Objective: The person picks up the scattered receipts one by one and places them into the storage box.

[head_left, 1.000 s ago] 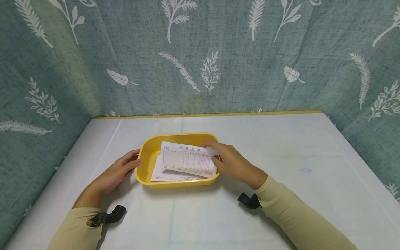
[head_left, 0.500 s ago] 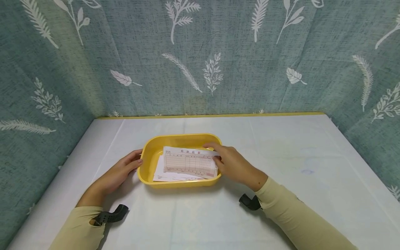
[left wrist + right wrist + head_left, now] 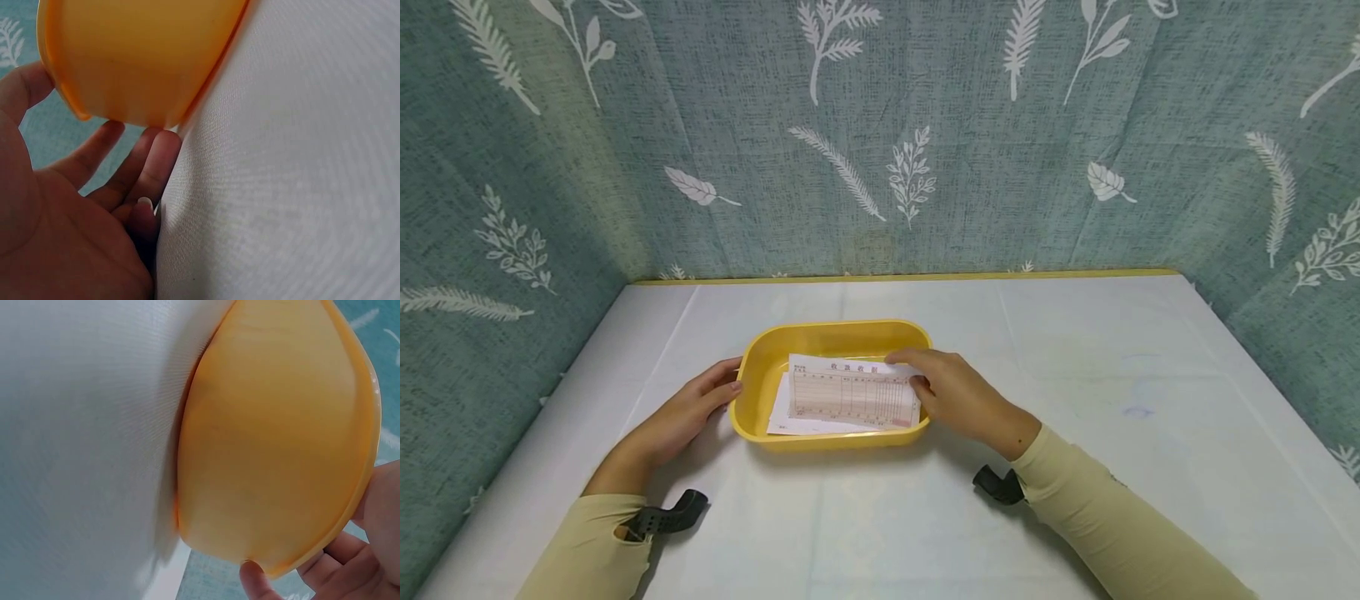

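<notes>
A yellow plastic tray [image 3: 831, 443] with rounded corners stands on the table. My left hand [image 3: 677, 417] is at its left end; in the left wrist view its fingertips [image 3: 165, 147] touch the outer wall and the thumb is at the rim. Inside the tray, a printed receipt slip [image 3: 850, 396] lies over other white paper sheets [image 3: 781, 417]. My right hand [image 3: 962, 396] reaches over the tray's right end and pinches the slip's upper right corner between thumb and index finger. From the right wrist camera, the tray wall hides the papers; right-hand fingers [image 3: 322, 569] show past the rim.
A white cloth covers the table [image 3: 1075, 375], with a yellow strip [image 3: 1000, 273] along the back edge. Teal curtains [image 3: 865, 125] with white leaf prints surround the back and sides. Black wrist mounts [image 3: 673, 512] sit by both sleeves.
The receipt slip has come down lower and flatter onto the sheets in the tray, shifting slightly left of late. The right hand follows it closely; the left hand keeps its place at the tray.
</notes>
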`<move>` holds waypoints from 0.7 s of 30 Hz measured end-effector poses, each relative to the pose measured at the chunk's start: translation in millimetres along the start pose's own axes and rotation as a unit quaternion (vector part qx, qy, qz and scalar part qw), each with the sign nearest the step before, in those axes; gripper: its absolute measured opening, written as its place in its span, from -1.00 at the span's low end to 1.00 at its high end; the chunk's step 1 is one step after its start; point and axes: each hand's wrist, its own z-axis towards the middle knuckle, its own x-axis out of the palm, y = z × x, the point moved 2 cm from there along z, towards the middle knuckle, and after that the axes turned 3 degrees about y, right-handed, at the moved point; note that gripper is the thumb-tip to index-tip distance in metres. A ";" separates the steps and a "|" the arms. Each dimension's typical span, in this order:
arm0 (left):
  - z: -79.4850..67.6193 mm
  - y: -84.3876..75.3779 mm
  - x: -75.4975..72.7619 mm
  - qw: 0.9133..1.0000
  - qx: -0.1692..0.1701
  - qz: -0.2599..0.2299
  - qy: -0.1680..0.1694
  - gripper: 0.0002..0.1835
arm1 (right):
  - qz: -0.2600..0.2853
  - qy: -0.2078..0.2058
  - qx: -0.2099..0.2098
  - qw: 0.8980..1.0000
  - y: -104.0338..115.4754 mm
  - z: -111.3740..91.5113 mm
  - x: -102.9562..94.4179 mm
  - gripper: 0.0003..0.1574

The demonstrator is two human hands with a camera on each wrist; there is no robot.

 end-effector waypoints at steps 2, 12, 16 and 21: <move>0.5 0.7 0.2 1.000 -0.004 -0.001 0.001 -0.40 | 0.000 0.002 0.000 1.000 -0.1 -0.1 0.4 -0.50; -0.4 0.1 0.4 1.000 -0.003 0.000 0.000 -0.40 | -0.022 0.000 -0.002 1.000 1.2 -0.6 1.0 -0.50; -1.0 -0.5 -0.4 1.000 0.003 0.004 -0.001 -0.42 | -0.028 -0.002 0.001 1.000 1.0 -0.6 1.7 -0.51; -0.7 0.3 -0.7 1.000 0.002 0.007 0.001 -0.41 | -0.023 -0.005 0.001 1.000 1.3 -0.3 2.4 -0.51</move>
